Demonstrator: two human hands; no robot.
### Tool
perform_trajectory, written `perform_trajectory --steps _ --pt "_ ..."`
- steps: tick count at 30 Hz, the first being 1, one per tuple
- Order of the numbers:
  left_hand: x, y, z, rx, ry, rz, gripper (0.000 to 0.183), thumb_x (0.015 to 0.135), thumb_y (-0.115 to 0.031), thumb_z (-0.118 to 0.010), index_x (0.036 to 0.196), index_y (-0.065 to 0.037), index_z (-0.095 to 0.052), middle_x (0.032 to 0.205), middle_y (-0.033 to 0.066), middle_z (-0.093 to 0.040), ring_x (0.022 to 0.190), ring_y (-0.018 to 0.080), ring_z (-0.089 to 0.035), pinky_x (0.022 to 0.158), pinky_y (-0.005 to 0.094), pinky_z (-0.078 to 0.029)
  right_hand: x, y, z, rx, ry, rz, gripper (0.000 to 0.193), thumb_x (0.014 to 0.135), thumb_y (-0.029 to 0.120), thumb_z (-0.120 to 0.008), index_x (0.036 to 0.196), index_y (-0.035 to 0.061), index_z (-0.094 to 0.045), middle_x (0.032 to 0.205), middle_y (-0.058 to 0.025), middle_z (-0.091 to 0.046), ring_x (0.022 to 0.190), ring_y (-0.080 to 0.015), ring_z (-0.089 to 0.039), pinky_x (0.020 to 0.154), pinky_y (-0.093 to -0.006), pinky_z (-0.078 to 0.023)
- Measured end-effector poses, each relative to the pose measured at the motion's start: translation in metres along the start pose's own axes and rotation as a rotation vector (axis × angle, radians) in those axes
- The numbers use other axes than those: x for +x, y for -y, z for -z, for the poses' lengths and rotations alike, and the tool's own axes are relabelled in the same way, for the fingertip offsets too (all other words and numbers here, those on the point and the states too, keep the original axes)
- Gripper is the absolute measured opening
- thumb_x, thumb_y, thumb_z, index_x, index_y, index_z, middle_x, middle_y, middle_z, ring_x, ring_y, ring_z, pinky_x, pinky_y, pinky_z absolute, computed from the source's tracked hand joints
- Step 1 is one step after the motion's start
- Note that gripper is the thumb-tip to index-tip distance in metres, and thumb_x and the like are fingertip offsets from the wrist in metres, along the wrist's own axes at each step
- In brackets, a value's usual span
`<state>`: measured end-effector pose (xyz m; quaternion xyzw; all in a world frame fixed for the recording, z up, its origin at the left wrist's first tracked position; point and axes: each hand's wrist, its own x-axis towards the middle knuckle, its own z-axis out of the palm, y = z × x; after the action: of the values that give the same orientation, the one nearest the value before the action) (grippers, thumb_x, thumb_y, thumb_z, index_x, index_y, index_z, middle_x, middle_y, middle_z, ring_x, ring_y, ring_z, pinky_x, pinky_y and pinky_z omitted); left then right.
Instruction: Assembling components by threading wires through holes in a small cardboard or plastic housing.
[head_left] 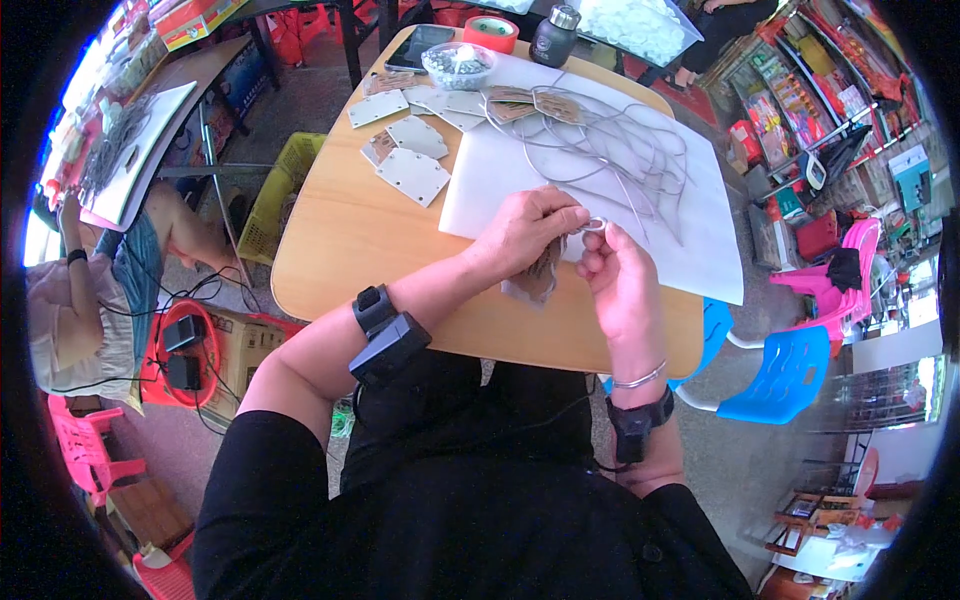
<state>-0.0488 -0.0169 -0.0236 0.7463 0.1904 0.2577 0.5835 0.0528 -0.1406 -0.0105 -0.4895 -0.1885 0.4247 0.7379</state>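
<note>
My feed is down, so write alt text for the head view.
A left hand holds a small card over a wooden table while the right hand pinches pale cord beside it. Beyond lie more cards, tangled cord on a white sheet, and a bowl.

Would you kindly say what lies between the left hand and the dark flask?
The head view shows brown cards and grey cords on a white sheet between them.
</note>
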Motion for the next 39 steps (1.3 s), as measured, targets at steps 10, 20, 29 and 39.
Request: perform_trajectory --steps 10,20,29,39 --pt "-0.003 -0.002 -0.007 -0.074 0.085 -0.037 0.025 0.095 -0.024 -0.052 0.099 -0.001 -0.060 0.074 0.0035 -0.056 0.073 0.0101 -0.051 0.067 0.0283 -0.046 -0.001 -0.002 -0.007 -0.332 -0.157 0.295 0.008 0.082 0.012 -0.062 0.084 0.0039 -0.061 0.068 0.0043 -0.052 0.061 -0.0036 -0.043 0.051 -0.0203 -0.034" --pt "-0.006 -0.002 -0.008 -0.020 0.107 -0.036 0.025 0.096 -0.024 -0.048 0.096 -0.001 -0.058 0.075 0.0057 -0.054 0.073 0.0121 -0.050 0.068 0.0292 -0.044 0.001 0.028 0.004 0.095 0.156 -0.262 0.021 0.084 0.023 -0.058 0.069 0.0124 -0.047 0.059 0.0043 -0.040 0.047 -0.0080 -0.035 0.047 -0.0263 -0.033" --pt "-0.005 -0.001 -0.008 -0.039 0.129 0.030 0.026 0.095 -0.025 -0.048 0.098 -0.001 -0.059 0.079 0.0066 -0.057 0.076 0.0135 -0.052 0.071 0.0293 -0.044 -0.005 0.022 0.006 -0.143 0.093 -0.016 0.012 0.091 0.018 -0.057 0.089 0.0069 -0.060 0.068 0.0032 -0.051 0.055 -0.0043 -0.042 0.048 -0.0199 -0.033" --pt "-0.002 -0.002 0.003 -0.134 0.273 0.024 0.032 0.095 -0.030 -0.045 0.098 -0.003 -0.062 0.086 0.0042 -0.060 0.081 0.0124 -0.052 0.077 0.0267 -0.042 -0.002 0.048 0.013 -0.318 -0.012 0.027 0.014 0.086 0.019 -0.063 0.092 0.0063 -0.059 0.059 0.0081 -0.041 0.052 -0.0008 -0.035 0.047 -0.0179 -0.030"
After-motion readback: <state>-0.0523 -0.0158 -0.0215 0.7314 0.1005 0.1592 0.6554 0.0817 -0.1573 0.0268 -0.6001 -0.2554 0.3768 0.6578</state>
